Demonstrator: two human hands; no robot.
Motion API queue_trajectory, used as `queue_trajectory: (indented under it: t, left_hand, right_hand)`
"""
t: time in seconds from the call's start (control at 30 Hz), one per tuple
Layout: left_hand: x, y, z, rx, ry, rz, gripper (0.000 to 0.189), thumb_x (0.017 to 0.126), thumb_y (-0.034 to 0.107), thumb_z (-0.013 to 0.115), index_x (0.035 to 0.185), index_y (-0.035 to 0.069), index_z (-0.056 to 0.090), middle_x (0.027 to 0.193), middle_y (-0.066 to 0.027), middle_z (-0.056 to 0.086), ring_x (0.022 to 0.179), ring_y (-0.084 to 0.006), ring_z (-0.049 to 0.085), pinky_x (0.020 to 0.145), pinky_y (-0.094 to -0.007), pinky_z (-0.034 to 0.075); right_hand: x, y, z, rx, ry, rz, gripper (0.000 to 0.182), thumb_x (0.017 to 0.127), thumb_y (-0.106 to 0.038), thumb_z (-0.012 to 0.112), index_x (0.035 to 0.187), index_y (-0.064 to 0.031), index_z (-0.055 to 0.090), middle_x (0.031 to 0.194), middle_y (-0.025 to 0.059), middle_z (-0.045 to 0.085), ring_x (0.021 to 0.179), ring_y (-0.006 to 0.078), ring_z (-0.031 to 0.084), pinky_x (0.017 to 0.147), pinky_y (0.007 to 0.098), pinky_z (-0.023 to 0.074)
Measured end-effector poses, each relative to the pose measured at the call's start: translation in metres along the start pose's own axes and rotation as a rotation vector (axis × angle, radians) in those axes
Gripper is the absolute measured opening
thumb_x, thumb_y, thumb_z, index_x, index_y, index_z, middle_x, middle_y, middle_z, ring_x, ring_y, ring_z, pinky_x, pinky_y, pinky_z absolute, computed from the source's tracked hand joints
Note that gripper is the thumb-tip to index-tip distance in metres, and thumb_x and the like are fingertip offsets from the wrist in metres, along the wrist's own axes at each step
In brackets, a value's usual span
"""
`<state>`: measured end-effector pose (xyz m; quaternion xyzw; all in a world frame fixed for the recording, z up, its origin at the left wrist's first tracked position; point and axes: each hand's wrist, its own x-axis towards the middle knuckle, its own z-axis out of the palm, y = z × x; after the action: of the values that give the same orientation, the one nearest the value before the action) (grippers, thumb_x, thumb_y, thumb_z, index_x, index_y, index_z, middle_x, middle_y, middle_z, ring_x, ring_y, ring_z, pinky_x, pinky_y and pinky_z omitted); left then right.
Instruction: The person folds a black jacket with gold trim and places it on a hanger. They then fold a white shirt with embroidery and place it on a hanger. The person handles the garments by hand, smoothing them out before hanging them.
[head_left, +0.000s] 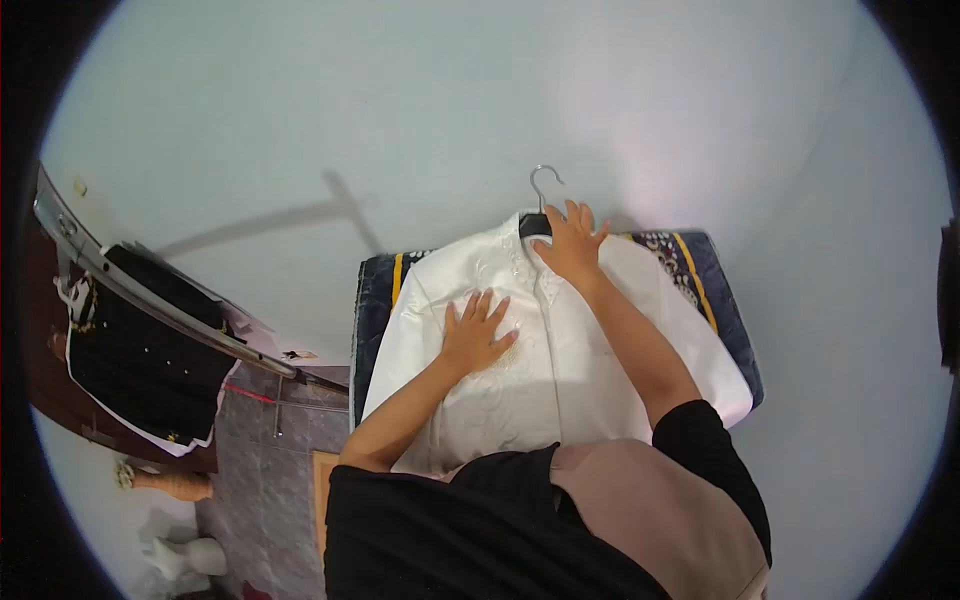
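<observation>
A white embroidered long-sleeved garment (502, 420) lies spread before me, its collar towards the wall. Inside its neck sits a black hanger (533, 224) with a metal hook (537, 180) that sticks up past the collar. My left hand (475, 334) rests flat with fingers spread on the embroidered chest, left of the front placket. At the collar, my right hand (574, 241) has its fingers spread beside the hanger's neck; part of the hanger is hidden behind it. Neither hand grips anything. Beneath the garment is a dark blue patterned cloth (373, 300) with yellow stripes.
A pale wall (450, 112) rises directly beyond the covered surface. To the left, a metal rail (180, 322) stands near a black garment (142, 360) with light edging. On the grey tiled floor (262, 480) are a terracotta-coloured vase (169, 484) and a white object (184, 557).
</observation>
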<state>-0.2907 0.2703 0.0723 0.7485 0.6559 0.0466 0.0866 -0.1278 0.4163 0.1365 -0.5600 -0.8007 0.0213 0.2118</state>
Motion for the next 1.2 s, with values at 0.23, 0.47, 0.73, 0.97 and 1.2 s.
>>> queue_trajectory:
  t: [0.23, 0.47, 0.73, 0.97, 1.2]
  left_hand:
    - [0.019, -0.002, -0.006, -0.054, 0.173, 0.078, 0.056, 0.087, 0.048, 0.044, 0.135, 0.017, 0.042, 0.146, -0.0130, 0.028, 0.136, -0.0302, 0.022, 0.101, -0.0661, 0.008]
    - [0.067, -0.025, -0.082, 0.078, 0.342, -0.029, 0.052, 0.084, 0.048, 0.051, 0.124, 0.014, 0.052, 0.143, -0.0132, 0.033, 0.135, -0.0318, 0.023, 0.099, -0.0684, 0.003]
    - [0.133, -0.001, -0.045, 0.055, 0.333, -0.217, 0.057, 0.080, 0.053, 0.056, 0.116, 0.009, 0.055, 0.130, -0.0107, 0.048, 0.130, -0.0295, 0.032, 0.100, -0.0679, 0.006]
    - [0.118, -0.013, -0.048, 0.226, 0.620, -0.125, 0.040, 0.077, 0.046, 0.063, 0.096, 0.010, 0.060, 0.127, -0.0064, 0.051, 0.130, -0.0289, 0.032, 0.096, -0.0673, 0.006]
    - [0.180, -0.014, -0.038, 0.219, 0.586, -0.075, 0.031, 0.077, 0.040, 0.066, 0.086, 0.011, 0.058, 0.143, -0.0099, 0.034, 0.137, -0.0311, 0.017, 0.095, -0.0667, 0.000]
  right_hand:
    - [-0.027, 0.027, -0.018, 0.039, 0.110, 0.069, 0.065, 0.075, -0.031, 0.064, 0.135, -0.0218, 0.039, 0.141, 0.0148, 0.029, 0.133, 0.0327, 0.021, 0.097, 0.0691, 0.0137]
    - [-0.075, 0.089, -0.046, -0.062, 0.159, 0.248, 0.064, 0.081, -0.038, 0.059, 0.138, -0.0212, 0.035, 0.141, 0.0120, 0.028, 0.134, 0.0310, 0.018, 0.098, 0.0675, 0.0099]
    - [-0.131, 0.108, -0.061, 0.062, -0.269, 0.066, 0.070, 0.088, -0.046, 0.047, 0.145, -0.0176, 0.018, 0.149, 0.0162, 0.015, 0.137, 0.0339, 0.017, 0.104, 0.0596, 0.0156]
    - [-0.165, 0.144, -0.115, 0.113, -0.038, 0.163, 0.070, 0.089, -0.050, 0.042, 0.144, -0.0131, 0.018, 0.148, 0.0187, 0.017, 0.137, 0.0343, 0.016, 0.104, 0.0611, 0.0120]
    - [-0.081, 0.167, -0.057, 0.120, 0.051, 0.252, 0.069, 0.089, -0.045, 0.047, 0.144, -0.0115, 0.021, 0.148, 0.0197, 0.015, 0.137, 0.0372, 0.012, 0.102, 0.0638, 0.0058]
